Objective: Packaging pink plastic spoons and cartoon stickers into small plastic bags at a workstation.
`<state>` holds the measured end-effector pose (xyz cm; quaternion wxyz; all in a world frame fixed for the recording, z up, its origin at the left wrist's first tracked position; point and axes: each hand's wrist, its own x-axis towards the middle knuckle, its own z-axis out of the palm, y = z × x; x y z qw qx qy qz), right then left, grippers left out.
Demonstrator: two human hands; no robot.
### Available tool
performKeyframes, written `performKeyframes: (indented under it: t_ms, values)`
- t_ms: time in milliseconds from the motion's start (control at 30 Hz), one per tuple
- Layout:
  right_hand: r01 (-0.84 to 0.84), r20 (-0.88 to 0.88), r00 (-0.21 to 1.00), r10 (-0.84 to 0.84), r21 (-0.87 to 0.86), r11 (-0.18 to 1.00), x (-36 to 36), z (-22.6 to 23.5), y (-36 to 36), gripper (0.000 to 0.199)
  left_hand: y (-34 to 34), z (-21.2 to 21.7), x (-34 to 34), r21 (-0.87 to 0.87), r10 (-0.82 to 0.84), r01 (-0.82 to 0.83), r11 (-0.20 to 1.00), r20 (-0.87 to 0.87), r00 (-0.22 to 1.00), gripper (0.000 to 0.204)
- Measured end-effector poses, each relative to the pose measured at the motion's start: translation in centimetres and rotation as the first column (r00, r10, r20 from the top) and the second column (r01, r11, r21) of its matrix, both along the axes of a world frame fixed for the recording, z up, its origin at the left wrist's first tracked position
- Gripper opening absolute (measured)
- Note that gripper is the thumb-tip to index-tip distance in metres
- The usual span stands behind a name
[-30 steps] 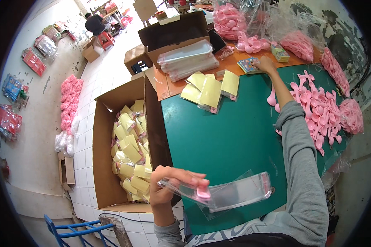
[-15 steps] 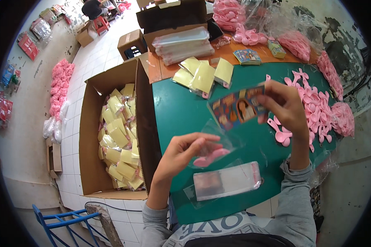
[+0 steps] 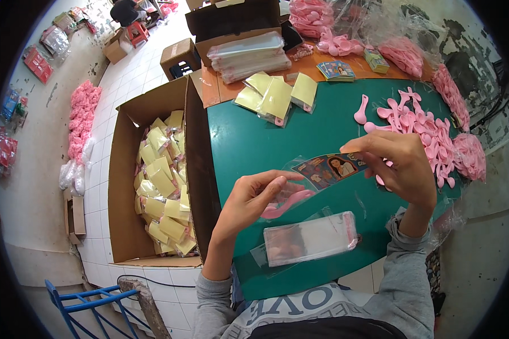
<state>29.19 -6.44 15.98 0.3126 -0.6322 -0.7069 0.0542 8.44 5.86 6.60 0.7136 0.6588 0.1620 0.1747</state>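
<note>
Right hand pinches a printed card at the clear bag; left hand grips that, pink spoon inside!

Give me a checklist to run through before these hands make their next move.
1. Clear bag held by the left hand: ok.
2. Pink spoon in that bag: ok, seen through the film.
3. Printed card gripped at its right end by the right hand: ok.
4. Card's left end past the bag's mouth: cannot tell; the two overlap in this view.
5. Card wholly inside the bag: not ok, much of it is outside.
6. Stack of clear bags lying on the green tabletop, near the body: ok.
</note>
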Motion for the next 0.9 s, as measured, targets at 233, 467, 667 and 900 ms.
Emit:
performKeyframes:
  t_ms: [233, 467, 667, 900]
  values:
    - [-0.128, -0.104, 0.989, 0.110, -0.188, 0.974, -0.3, -0.7, 0.7, 0.009, 0.1, -0.6, 0.1, 0.173, 0.004, 0.020, 0.985, -0.139, 0.990, 0.028]
    - [-0.144, 0.166, 0.966, 0.197, -0.288, 0.947, -1.9, -2.8, 1.9, 0.015, -1.2, 1.6, 0.8, 0.406, 0.060, 0.005, 0.914, -0.146, 0.987, 0.050]
    - [-0.295, -0.356, 0.918, 0.173, -0.323, 0.899, -0.8, -4.9, 3.6, 0.014, -0.8, 1.1, 0.0, 0.409, 0.153, -0.044, 0.912, -0.238, 0.959, 0.074]
    - [-0.294, -0.576, 0.812, 0.099, -0.256, 0.921, -1.6, -4.3, 3.8, 0.024, -1.2, -0.4, -2.3, -0.166, 0.403, -0.369, 0.914, 0.302, 0.864, 0.069]
